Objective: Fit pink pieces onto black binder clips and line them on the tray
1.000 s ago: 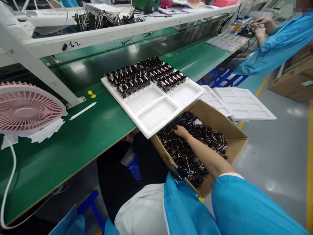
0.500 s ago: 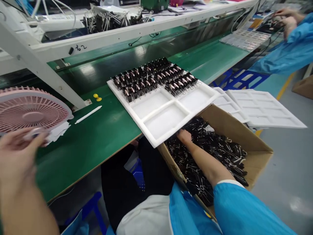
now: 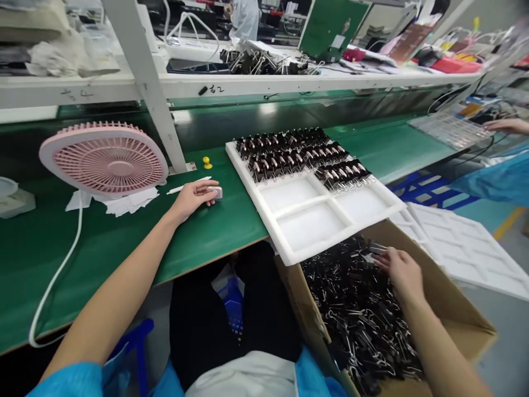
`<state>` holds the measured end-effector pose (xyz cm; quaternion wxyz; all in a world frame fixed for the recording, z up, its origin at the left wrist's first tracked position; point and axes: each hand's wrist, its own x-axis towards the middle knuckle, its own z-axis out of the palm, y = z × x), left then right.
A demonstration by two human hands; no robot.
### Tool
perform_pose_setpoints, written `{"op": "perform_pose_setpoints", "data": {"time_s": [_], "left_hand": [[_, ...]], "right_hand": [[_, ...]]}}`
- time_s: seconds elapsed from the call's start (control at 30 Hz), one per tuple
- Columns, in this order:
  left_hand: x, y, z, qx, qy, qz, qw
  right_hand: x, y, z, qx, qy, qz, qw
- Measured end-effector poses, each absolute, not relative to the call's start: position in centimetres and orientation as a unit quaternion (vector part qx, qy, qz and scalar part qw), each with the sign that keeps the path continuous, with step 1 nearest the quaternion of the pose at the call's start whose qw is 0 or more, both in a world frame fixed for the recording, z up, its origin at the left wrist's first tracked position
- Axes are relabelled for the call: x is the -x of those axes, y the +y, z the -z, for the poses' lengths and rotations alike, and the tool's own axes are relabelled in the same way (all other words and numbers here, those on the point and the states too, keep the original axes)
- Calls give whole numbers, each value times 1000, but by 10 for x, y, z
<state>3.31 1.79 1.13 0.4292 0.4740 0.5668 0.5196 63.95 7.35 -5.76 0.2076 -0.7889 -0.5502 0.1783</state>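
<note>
My left hand (image 3: 190, 200) is over the green bench, its fingers closed on a small pinkish rounded piece (image 3: 217, 192) whose kind I cannot make out. Beside those fingers lies a white pen (image 3: 177, 189). Above a cardboard box (image 3: 458, 325) full of loose black binder clips (image 3: 367, 320), my right hand (image 3: 405, 273) pinches a binder clip (image 3: 378, 248) with wire handles. A white foam tray (image 3: 273, 231) with square compartments juts over the bench edge. Rows of binder clips (image 3: 285, 160) gripping pinkish pieces stand in its rear compartments.
A pink fan (image 3: 111, 160) with a white cable stands at the left. Yellow knob (image 3: 207, 162) near the shelf post. More white foam trays (image 3: 471, 242) lie right of the box. At the far right a co-worker's hand (image 3: 506, 125) reaches over a clear tray (image 3: 450, 129).
My left hand has moved right, from before the fan to beside the pen, with the small piece. My right hand has risen from among the clips with a binder clip. The view has shifted left.
</note>
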Motion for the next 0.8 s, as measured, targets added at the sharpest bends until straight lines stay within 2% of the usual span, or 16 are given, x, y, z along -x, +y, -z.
{"op": "perform_pose_setpoints", "data": {"time_s": [0.07,0.1,0.17,0.27,0.33,0.4,0.5,0.67,0.8], "left_hand": [[-29,19,-8,-467,546,-543,435],[-27,19,-7,-462,537,-553,438],[-26,18,-5,-448,523,-572,446],[-24,14,-4,-419,507,-592,466],[-22,11,-4,-400,496,-603,480],[-21,7,-6,-387,482,-617,487],[-21,3,-9,-367,465,-640,490],[-21,-1,-11,-364,452,-648,493],[-22,0,-7,-403,466,-621,485]], "right_hand": [[-619,63,16,747,-479,-236,395],[-600,57,-5,719,-458,-250,460],[-549,45,-45,671,-487,-246,502],[-450,32,-84,599,-580,-276,479],[-380,33,-90,509,-631,-355,466],[-314,40,-79,435,-634,-433,471],[-239,52,-43,407,-609,-498,464],[-196,65,10,399,-652,-469,442],[-198,73,19,331,-709,-460,420]]}}
